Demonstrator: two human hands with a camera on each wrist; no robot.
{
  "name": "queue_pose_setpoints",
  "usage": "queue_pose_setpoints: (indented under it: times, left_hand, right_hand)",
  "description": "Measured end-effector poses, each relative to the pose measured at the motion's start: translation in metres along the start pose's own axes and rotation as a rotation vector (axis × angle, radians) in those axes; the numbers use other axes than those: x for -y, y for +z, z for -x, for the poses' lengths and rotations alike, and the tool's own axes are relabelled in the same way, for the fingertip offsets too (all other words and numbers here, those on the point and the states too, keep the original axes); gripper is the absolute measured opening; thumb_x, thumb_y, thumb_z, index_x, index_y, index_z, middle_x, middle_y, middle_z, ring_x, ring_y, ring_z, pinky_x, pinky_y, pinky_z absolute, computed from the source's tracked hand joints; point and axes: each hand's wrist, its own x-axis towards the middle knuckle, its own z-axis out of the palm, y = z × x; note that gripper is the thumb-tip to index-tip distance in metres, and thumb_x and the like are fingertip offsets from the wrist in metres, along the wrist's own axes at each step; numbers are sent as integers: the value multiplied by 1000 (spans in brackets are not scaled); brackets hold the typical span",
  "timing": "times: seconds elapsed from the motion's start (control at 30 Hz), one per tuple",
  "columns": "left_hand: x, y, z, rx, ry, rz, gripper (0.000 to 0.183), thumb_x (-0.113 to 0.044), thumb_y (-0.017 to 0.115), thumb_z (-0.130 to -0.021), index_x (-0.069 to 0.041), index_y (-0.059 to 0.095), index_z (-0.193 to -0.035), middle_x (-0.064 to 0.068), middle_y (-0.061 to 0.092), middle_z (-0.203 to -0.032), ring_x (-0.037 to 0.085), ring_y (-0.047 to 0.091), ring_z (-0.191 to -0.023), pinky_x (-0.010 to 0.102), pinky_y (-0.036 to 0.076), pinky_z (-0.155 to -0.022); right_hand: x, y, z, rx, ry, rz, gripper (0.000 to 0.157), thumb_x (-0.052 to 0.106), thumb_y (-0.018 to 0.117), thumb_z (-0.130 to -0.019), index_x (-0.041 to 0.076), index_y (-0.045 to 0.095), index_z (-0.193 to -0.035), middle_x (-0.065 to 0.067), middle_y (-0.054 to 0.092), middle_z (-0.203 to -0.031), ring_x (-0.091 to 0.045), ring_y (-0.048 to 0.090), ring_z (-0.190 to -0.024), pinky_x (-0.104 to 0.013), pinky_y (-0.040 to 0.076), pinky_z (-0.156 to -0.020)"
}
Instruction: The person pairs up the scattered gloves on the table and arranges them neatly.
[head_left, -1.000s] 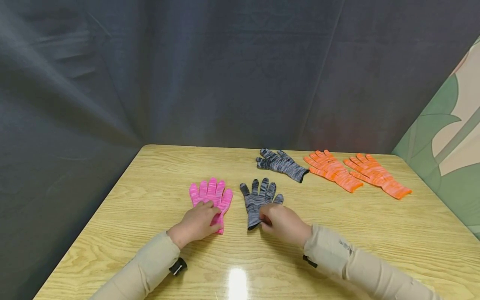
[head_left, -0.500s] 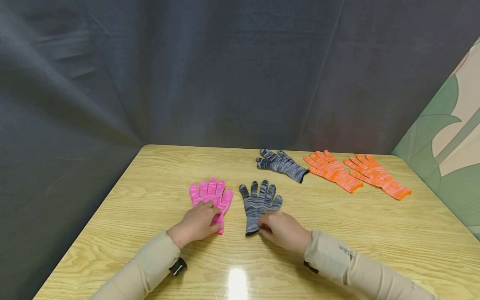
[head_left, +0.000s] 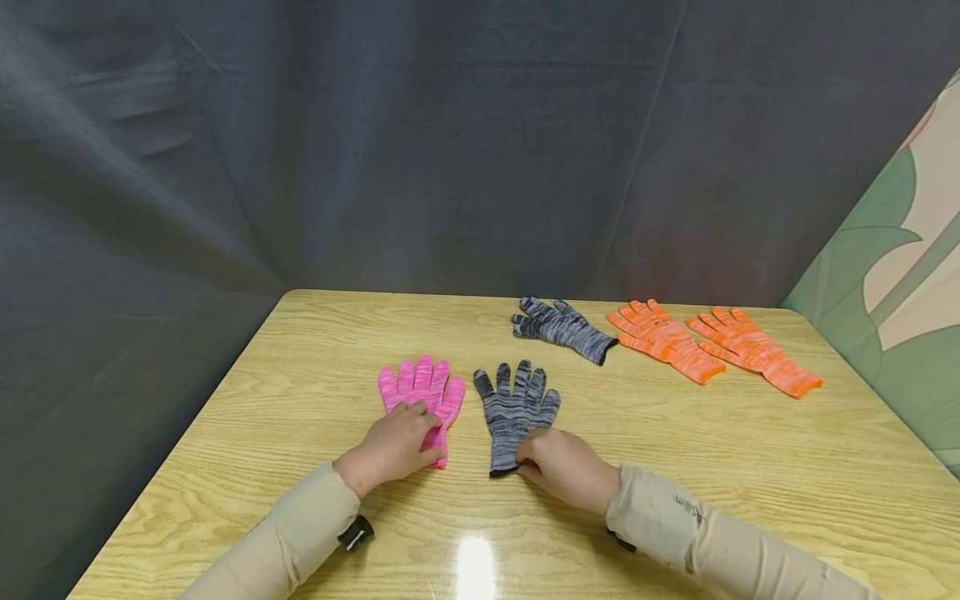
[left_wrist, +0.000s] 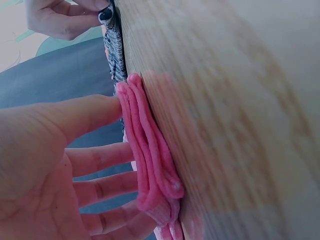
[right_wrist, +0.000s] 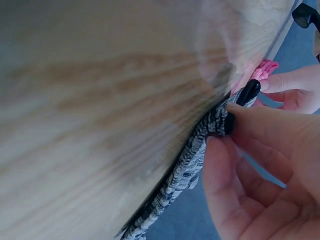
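Observation:
A pink knit glove (head_left: 420, 387) lies flat on the table, its fingers pointing away from me. My left hand (head_left: 393, 446) rests on its palm and cuff; in the left wrist view the fingers (left_wrist: 102, 190) and thumb are extended against the pink cuff (left_wrist: 147, 150). Beside it to the right lies a black-and-grey knit glove (head_left: 513, 412), fingers spread. My right hand (head_left: 566, 468) pinches the right side of that glove's cuff. Thumb and index finger meet at the black-edged cuff (right_wrist: 220, 120) in the right wrist view.
Behind, a second black-and-grey glove (head_left: 566, 329) lies slanted at the table's far edge. Two orange gloves (head_left: 667, 342) lie to its right, side by side. A dark curtain (head_left: 480, 150) hangs behind the wooden table (head_left: 300, 358), and a patterned wall (head_left: 892, 275) stands at right.
My right hand has drawn the near black-and-grey glove slightly toward me and left, so it sits straighter and closer to the pink one. My left hand and the pink glove have stayed put.

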Motion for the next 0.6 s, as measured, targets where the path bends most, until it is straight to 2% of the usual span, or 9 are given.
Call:
queue_pose_setpoints:
  times: [0.2,0.3,0.43,0.6]
  left_hand:
    - [0,0,0,1,0,0,34,-30,71,-81,-3,66,-100,2,47,-80,18,41,-72,30,37,-58]
    - [0,0,0,2,0,-1,34,-30,71,-81,-3,66,-100,2,47,-80,18,40,-72,30,37,-58]
    - [0,0,0,2,0,-3,34,-30,71,-81,-3,66,-101,2,47,-80,18,41,-72,30,37,-59]
    - [0,1,0,3,-4,4,35,-29,71,-81,-2,66,-103,3,49,-82,19,42,-73,31,39,-61]
  right_hand:
    - [3,1,1,-8,-16,68,17,7,71,-78,13,63,-64,3,63,-67,-9,59,-63,-20,48,-55]
    - [4,1,2,-7,-15,86,13,8,73,-76,12,64,-68,3,64,-67,-9,59,-63,-21,48,-53]
    - [4,3,1,2,2,94,9,9,75,-74,12,67,-73,2,65,-69,-11,61,-64,-22,49,-54]
    - [3,5,1,-7,6,94,12,8,75,-74,13,65,-71,3,63,-68,-10,60,-64,-22,48,-52]
